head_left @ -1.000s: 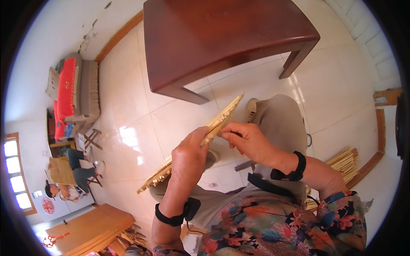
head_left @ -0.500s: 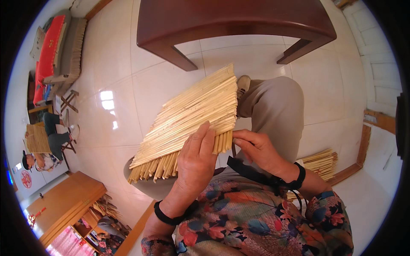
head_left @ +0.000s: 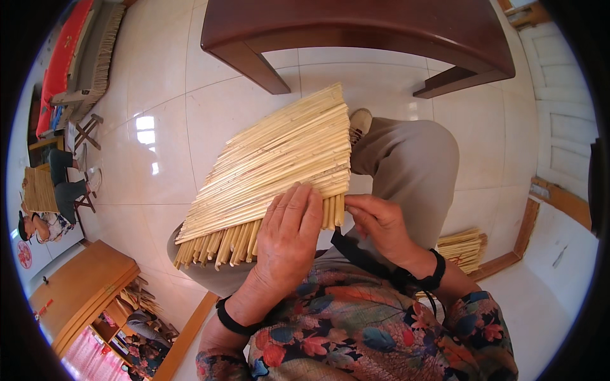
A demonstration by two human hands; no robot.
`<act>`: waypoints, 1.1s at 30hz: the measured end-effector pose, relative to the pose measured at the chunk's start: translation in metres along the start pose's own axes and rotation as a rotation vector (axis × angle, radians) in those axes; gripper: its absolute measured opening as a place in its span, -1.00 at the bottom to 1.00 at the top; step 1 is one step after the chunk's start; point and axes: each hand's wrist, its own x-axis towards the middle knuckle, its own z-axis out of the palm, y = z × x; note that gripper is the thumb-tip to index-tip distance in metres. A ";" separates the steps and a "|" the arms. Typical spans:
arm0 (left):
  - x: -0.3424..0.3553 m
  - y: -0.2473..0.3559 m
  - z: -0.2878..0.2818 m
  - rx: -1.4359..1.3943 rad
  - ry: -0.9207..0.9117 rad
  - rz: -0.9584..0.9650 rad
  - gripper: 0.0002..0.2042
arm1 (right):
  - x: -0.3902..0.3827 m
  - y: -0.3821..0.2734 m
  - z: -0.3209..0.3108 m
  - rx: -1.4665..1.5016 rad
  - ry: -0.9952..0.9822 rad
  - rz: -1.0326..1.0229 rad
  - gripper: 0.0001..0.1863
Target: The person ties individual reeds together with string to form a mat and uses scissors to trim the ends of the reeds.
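A mat of pale yellow plant stalks (head_left: 273,159), laid side by side in two crossing layers, rests slanted over my lap. My left hand (head_left: 291,222) is on its lower edge, the fingers close together across the top stalks; its thumb is hidden. The hand holds the mat in place. At the mat's right edge my right hand (head_left: 378,222) pinches with thumb and forefinger, touching the ends of the stalks. What lies between those fingertips is too small to make out. Below the left hand, cut stalk ends stick out in an uneven row.
A dark red-brown wooden table (head_left: 356,28) stands ahead. Behind my right arm a bundle of loose stalks (head_left: 462,251) lies on the tiled floor near the wall. At far left another person (head_left: 47,222) sits with a similar mat. A wooden cabinet (head_left: 82,289) stands lower left.
My view has shifted slightly, so the room's left side sits further left. Both hands keep nearly the same place on the mat.
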 end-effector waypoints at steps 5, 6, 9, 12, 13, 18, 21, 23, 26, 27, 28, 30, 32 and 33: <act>0.000 -0.003 -0.002 -0.004 0.006 0.019 -0.64 | 0.010 0.001 0.001 -0.099 0.007 -0.133 -0.74; 0.000 -0.003 -0.002 -0.003 0.007 0.019 -0.64 | 0.011 0.001 0.002 -0.098 0.006 -0.135 -0.74; 0.000 -0.003 -0.002 0.000 0.007 0.012 -0.64 | 0.012 -0.001 0.003 -0.067 0.014 -0.112 -0.74; 0.001 -0.004 -0.001 0.009 0.019 0.025 -0.64 | 0.014 -0.002 0.002 -0.129 -0.002 -0.102 -0.74; 0.002 -0.004 -0.001 0.002 0.048 0.025 -0.59 | 0.015 -0.001 0.002 -0.124 -0.008 -0.118 -0.75; 0.001 -0.007 -0.001 0.026 0.050 0.033 -0.64 | 0.018 0.001 0.003 -0.125 -0.016 -0.150 -0.76; 0.002 -0.007 -0.002 0.020 0.040 0.036 -0.65 | 0.020 0.002 0.004 -0.127 -0.030 -0.171 -0.76; 0.002 -0.007 -0.003 0.019 0.039 0.035 -0.65 | 0.020 0.002 0.004 -0.116 -0.031 -0.174 -0.77; 0.002 -0.007 -0.003 0.013 0.037 0.031 -0.65 | 0.020 -0.001 0.005 -0.056 -0.044 -0.088 -0.79; 0.003 -0.007 -0.003 0.014 0.037 0.031 -0.65 | 0.020 -0.001 0.006 -0.056 -0.044 -0.089 -0.79; 0.003 -0.007 -0.003 0.011 0.032 0.033 -0.65 | 0.021 -0.002 0.006 -0.027 -0.042 -0.079 -0.80; 0.003 -0.008 -0.003 0.009 0.028 0.034 -0.65 | 0.021 -0.002 0.006 0.000 -0.042 -0.069 -0.81; 0.003 -0.008 -0.002 0.016 0.043 0.040 -0.65 | 0.022 -0.002 0.006 0.017 -0.060 -0.058 -0.82; 0.003 -0.008 -0.002 0.017 0.043 0.039 -0.65 | 0.022 -0.002 0.006 0.017 -0.061 -0.058 -0.82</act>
